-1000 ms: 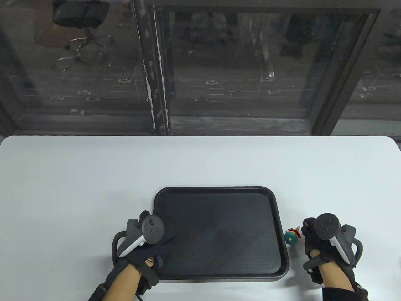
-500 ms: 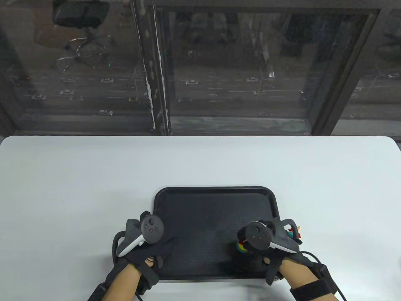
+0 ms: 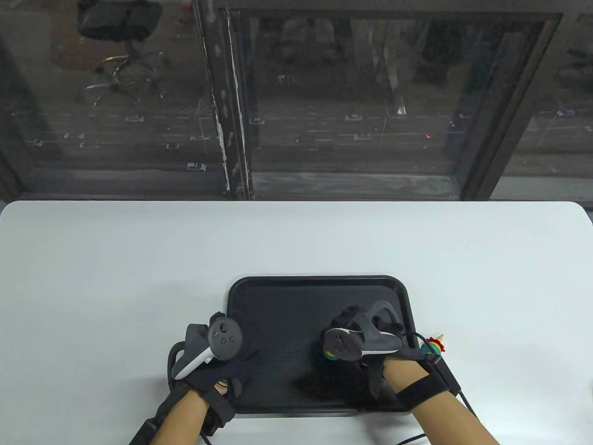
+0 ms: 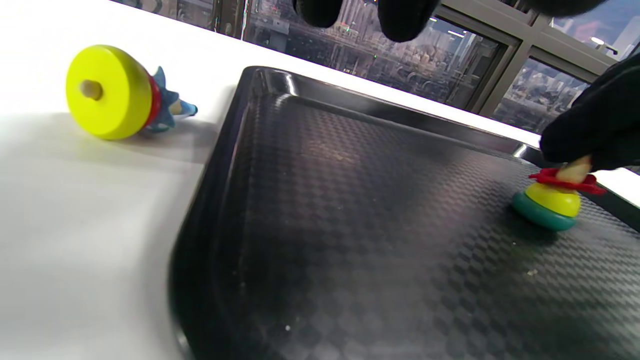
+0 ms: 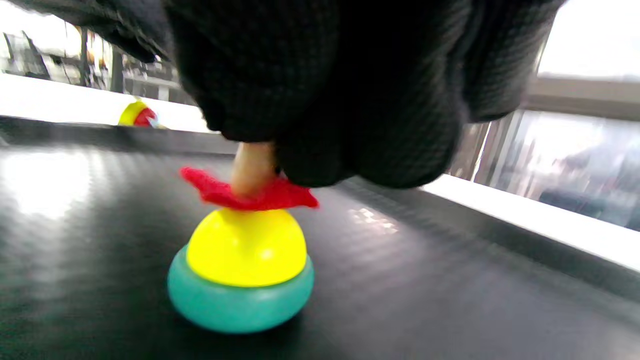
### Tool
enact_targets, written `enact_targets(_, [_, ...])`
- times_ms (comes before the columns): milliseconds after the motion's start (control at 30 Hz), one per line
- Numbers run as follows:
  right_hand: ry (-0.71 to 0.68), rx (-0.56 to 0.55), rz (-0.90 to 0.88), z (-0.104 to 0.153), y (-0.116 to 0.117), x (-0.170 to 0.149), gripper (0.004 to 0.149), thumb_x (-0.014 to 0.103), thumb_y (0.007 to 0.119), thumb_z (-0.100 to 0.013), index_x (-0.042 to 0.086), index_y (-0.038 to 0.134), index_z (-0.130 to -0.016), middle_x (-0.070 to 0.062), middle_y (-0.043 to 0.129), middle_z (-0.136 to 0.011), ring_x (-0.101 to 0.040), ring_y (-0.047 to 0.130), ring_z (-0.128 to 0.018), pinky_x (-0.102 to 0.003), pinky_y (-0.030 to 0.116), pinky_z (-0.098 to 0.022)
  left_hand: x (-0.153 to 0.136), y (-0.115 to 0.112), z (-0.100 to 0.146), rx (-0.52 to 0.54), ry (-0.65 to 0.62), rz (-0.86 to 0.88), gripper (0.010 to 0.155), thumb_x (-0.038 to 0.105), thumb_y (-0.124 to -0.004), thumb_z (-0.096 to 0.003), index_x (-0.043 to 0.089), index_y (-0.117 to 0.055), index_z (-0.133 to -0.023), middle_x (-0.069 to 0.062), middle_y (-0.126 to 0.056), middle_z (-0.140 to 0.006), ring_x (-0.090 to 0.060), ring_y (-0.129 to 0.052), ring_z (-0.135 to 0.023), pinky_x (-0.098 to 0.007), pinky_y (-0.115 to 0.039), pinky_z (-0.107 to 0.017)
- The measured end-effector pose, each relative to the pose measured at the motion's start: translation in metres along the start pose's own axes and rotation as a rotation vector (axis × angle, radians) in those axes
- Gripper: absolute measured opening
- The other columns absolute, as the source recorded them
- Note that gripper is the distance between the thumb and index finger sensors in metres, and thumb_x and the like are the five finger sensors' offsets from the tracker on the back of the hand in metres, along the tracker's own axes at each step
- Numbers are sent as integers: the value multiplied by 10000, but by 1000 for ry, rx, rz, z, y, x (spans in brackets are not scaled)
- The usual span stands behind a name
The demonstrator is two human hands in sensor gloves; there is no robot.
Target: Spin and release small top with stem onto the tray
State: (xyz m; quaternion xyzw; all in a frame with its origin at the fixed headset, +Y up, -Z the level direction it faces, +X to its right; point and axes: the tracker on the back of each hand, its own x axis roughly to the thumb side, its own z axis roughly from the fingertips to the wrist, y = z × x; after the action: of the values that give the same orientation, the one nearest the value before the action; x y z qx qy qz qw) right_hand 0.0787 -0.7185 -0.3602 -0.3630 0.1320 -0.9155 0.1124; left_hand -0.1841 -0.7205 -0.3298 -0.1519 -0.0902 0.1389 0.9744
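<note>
The small top (image 5: pixel 240 270) has a teal base, a yellow dome, a red star collar and a wooden stem. It stands upright on the black tray (image 3: pixel 278 296), right of the tray's middle. My right hand (image 3: pixel 340 340) hangs over it and pinches the stem between its fingertips (image 5: pixel 320 150). The left wrist view shows the same top (image 4: pixel 547 205) under the right hand (image 4: pixel 595 130). In the table view only a sliver of the top (image 3: pixel 330 355) shows below the tracker. My left hand (image 3: pixel 222 352) rests on the tray's left edge and holds nothing.
A second top (image 3: pixel 435 344) lies on the white table just right of the tray. A larger yellow top (image 4: pixel 110 92) lies on its side left of the tray, hidden under my left hand in the table view. A window runs behind the table.
My right hand has moved left from beside the tray to over it, carrying the small top, which now stands on the tray. The left hand has stayed put.
</note>
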Motion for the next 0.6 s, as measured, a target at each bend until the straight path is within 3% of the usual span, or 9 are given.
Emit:
enact_targets(33, [29,-55,222,-1,0,0,442,528,672,-366,303,957,-617,74,1054,-484,-107,1089,-335,-423,920,-498,-1,1,0,1,2,9,794,740,-558,-383,467,-442,-1119,14,-287,-1302,-392,-182,-1187,-654,-248,-824])
enact_targets(67, [34,-19,273,-1,2,-2,543,585,538,-374,327,945,-623,76,1052,-519,-114,1092,-370,-432,915,-507,-1,1,0,4,3,19,794,739,-558,-382,468,-441,-1119,15,-286,-1302,-393,-182,-1187,-655,-245,-824])
enact_targets(133, [265,2,195,3,-6,-25,745,620,406,-365,243,901,-774,-24,1013,-661,-197,1058,-478,-489,852,-546,-4,2,1,9,12,42,796,739,-561,-379,467,-442,-1117,14,-291,-1302,-393,-180,-1187,-657,-239,-824])
enact_targets(233, [501,14,77,18,-19,-67,744,628,434,-381,222,895,-801,-59,994,-697,-230,1036,-493,-513,820,-550,-6,5,2,15,22,51,798,739,-562,-377,468,-440,-1117,18,-286,-1302,-391,-178,-1188,-657,-234,-824])
enact_targets(400, [836,145,-91,80,-22,-149,599,608,611,-424,256,886,-823,-44,977,-729,-235,1021,-523,-519,819,-537,-10,9,5,40,29,80,795,738,-564,-377,468,-443,-1115,17,-292,-1301,-389,-183,-1189,-657,-237,-825])
enact_targets(500, [1040,326,-197,124,-8,-180,542,592,648,-428,302,895,-813,-57,934,-778,-248,995,-559,-532,811,-536,-10,9,6,47,34,75,793,735,-565,-380,466,-446,-1117,16,-294,-1302,-389,-188,-1190,-656,-241,-826])
enact_targets(600, [1142,574,-400,152,13,-184,541,578,647,-442,330,822,-890,-96,845,-867,-251,991,-562,-532,813,-529,-9,7,4,42,34,67,782,729,-567,-387,471,-452,-1116,11,-303,-1301,-390,-197,-1190,-654,-252,-828])
